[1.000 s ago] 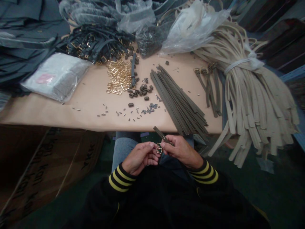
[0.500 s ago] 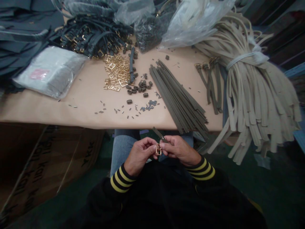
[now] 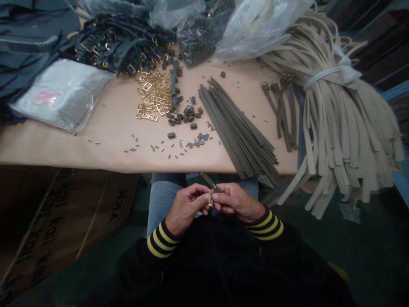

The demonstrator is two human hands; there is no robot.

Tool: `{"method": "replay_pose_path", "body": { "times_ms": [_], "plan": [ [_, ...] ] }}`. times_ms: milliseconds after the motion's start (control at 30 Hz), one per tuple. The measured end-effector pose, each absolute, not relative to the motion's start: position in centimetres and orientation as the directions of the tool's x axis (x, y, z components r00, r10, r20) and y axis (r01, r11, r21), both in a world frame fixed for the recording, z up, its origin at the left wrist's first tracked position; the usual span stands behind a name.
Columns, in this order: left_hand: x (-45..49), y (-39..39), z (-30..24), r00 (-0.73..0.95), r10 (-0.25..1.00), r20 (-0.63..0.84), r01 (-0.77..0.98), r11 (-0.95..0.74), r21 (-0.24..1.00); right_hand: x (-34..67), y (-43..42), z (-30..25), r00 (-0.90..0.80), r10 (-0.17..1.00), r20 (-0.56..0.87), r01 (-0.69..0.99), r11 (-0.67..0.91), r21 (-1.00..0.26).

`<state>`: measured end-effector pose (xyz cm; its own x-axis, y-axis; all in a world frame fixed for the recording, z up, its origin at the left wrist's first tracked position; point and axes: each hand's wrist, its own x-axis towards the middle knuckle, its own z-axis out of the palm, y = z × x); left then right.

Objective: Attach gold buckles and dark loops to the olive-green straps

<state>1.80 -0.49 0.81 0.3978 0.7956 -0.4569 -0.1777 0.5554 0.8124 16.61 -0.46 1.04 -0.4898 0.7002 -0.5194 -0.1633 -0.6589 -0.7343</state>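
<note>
My left hand [image 3: 186, 209] and my right hand [image 3: 236, 202] are held together above my lap, just below the table edge. Between their fingertips, a small gold metal buckle [image 3: 210, 199] stands edge-on, so its opening is hidden. A narrow olive-brown strap [image 3: 208, 181] runs from my right fingers up and away toward the table. Its other end is hidden by my fingers, and I cannot tell whether it passes through the buckle. The nearest table items are a stack of similar olive straps [image 3: 238, 132] and scattered small metal pieces [image 3: 169, 148].
Tan paper [image 3: 102, 145] covers the table, which holds a pile of gold buckles [image 3: 153, 96], dark loops [image 3: 188, 115], dark belts [image 3: 118, 44], a plastic-wrapped packet [image 3: 60, 96], and a tied bundle of cream straps [image 3: 338, 115]. A printed cardboard box [image 3: 64, 221] stands left of my knees.
The buckle has turned from face-on to edge-on between my fingers. The strap's free end has swung slightly left. The table scene sits slightly higher in view.
</note>
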Motion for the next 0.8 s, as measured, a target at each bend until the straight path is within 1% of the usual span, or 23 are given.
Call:
{"method": "replay_pose_path", "body": {
  "times_ms": [100,167,300,433,500,633,800],
  "plan": [
    [1.8,-0.4,1.0,0.396,0.784,-0.478,-0.097,0.553,0.828,16.4,-0.7,0.9,-0.500,0.691,-0.522,-0.115,-0.650,-0.751],
    [1.8,-0.3,1.0,0.408,0.756,-0.512,-0.065,0.583,0.810,16.4,-0.9,0.7,-0.488,0.701,-0.520,-0.063,-0.623,-0.780],
    [1.7,-0.3,0.6,0.364,0.719,-0.592,-0.071,0.655,0.752,16.9,-1.2,0.8,-0.415,0.746,-0.521,0.011,-0.569,-0.822],
    [1.7,-0.4,0.3,0.360,0.688,-0.630,-0.074,0.694,0.716,16.9,-1.2,1.3,-0.407,0.757,-0.510,0.140,-0.501,-0.854],
    [1.7,-0.5,0.3,0.385,0.672,-0.632,-0.094,0.710,0.698,16.8,-1.2,1.5,-0.413,0.755,-0.510,0.192,-0.476,-0.858],
    [1.5,-0.7,0.6,0.378,0.677,-0.631,-0.161,0.720,0.675,16.9,-1.3,1.1,-0.416,0.735,-0.535,0.214,-0.493,-0.843],
    [1.2,-1.1,0.4,0.422,0.627,-0.655,-0.080,0.745,0.662,17.4,-1.6,0.2,-0.474,0.669,-0.572,0.293,-0.492,-0.820]
  ]
}}
